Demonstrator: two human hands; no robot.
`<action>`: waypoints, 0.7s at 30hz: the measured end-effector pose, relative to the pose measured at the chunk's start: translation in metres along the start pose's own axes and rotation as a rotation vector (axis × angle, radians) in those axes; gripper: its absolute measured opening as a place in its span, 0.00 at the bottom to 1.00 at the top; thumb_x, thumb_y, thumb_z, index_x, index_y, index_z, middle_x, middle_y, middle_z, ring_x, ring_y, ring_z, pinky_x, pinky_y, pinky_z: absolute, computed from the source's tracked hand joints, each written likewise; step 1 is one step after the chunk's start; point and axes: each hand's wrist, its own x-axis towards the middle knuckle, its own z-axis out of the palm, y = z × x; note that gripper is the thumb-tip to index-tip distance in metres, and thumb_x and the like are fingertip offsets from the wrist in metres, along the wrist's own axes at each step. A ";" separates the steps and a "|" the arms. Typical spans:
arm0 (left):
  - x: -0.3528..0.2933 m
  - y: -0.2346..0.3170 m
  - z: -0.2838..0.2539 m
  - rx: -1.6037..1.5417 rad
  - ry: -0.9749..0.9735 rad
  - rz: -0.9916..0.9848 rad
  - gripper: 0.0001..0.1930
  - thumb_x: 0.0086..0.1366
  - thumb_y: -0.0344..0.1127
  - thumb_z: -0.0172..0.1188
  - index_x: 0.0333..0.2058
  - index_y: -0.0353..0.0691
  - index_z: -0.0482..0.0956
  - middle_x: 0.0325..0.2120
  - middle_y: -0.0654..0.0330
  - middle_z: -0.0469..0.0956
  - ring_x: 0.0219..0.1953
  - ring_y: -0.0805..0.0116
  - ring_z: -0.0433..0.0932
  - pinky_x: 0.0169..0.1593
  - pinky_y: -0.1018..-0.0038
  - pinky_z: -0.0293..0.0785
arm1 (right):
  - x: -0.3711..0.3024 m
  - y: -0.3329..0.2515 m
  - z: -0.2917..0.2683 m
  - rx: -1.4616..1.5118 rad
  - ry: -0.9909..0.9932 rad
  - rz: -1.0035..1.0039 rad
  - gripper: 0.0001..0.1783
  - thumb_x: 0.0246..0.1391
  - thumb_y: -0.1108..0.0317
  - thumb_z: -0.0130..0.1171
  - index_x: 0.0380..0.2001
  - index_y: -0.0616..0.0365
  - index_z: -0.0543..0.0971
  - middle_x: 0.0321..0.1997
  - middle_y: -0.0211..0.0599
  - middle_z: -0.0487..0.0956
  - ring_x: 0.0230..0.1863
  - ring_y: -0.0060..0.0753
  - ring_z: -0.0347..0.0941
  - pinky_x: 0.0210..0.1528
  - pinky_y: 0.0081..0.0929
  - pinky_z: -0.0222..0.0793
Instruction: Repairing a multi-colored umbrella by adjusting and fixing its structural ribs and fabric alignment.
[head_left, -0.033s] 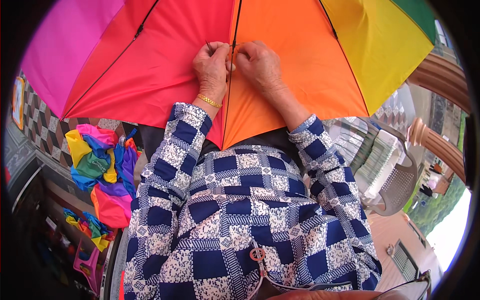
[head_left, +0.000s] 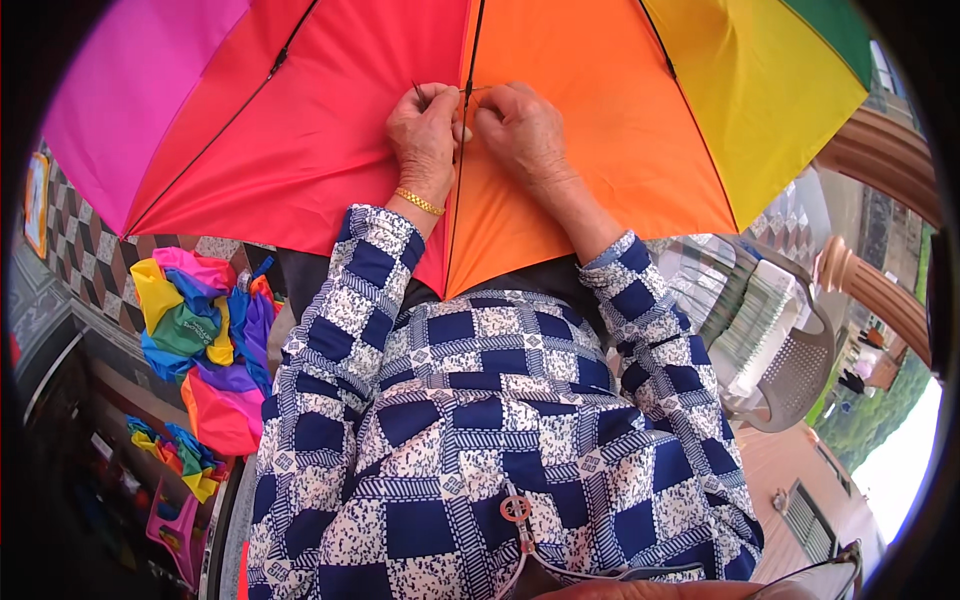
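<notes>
A rainbow umbrella canopy (head_left: pixel 610 150) is spread open over my lap, its inner side with black ribs (head_left: pixel 456 200) towards me. The rib between the red and orange panels runs between my hands. My left hand (head_left: pixel 425 125), on the red panel, is closed with a thin dark pointed tool (head_left: pixel 419 95) sticking up from its fingers; the tool's kind is hard to make out. On the orange panel, my right hand (head_left: pixel 522 130) is pinched closed beside the rib's dark joint (head_left: pixel 468 90). A fine thread (head_left: pixel 478 89) stretches from that joint to its fingertips.
Bundled multicoloured umbrella cloth (head_left: pixel 190 320) lies at my left, above a pink basket (head_left: pixel 178 530). To the right stands a grey plastic chair (head_left: pixel 800 370) bearing a white container (head_left: pixel 755 330). Beyond it are reddish-brown rounded columns (head_left: pixel 875 290).
My right hand has shifted very slightly to the right, away from the rib. The left hand and the umbrella look the same.
</notes>
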 end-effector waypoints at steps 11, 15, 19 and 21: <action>0.006 -0.004 -0.002 0.039 -0.002 0.045 0.04 0.55 0.27 0.58 0.24 0.39 0.71 0.13 0.68 0.66 0.10 0.79 0.65 0.15 0.81 0.65 | -0.006 -0.008 -0.018 0.078 -0.066 -0.050 0.04 0.43 0.68 0.56 0.20 0.57 0.76 0.23 0.38 0.74 0.27 0.44 0.73 0.28 0.38 0.69; 0.005 -0.002 -0.002 0.032 -0.009 0.022 0.04 0.54 0.26 0.57 0.24 0.39 0.70 0.13 0.68 0.67 0.10 0.79 0.65 0.15 0.80 0.65 | 0.003 -0.007 -0.037 -0.100 -0.100 -0.219 0.08 0.43 0.66 0.58 0.18 0.57 0.74 0.24 0.40 0.71 0.27 0.45 0.72 0.28 0.38 0.70; 0.003 0.000 -0.003 -0.006 -0.033 0.011 0.04 0.54 0.26 0.57 0.24 0.39 0.70 0.13 0.67 0.68 0.10 0.78 0.65 0.15 0.80 0.64 | 0.011 -0.009 -0.041 -0.170 -0.070 -0.367 0.09 0.44 0.66 0.60 0.19 0.58 0.73 0.24 0.41 0.70 0.27 0.45 0.71 0.28 0.38 0.70; 0.001 0.001 -0.002 0.008 -0.036 0.012 0.04 0.54 0.26 0.57 0.24 0.38 0.71 0.13 0.66 0.68 0.10 0.78 0.65 0.15 0.80 0.64 | 0.014 -0.005 -0.036 -0.158 -0.006 -0.390 0.06 0.45 0.67 0.59 0.23 0.58 0.75 0.24 0.41 0.70 0.27 0.45 0.71 0.28 0.37 0.69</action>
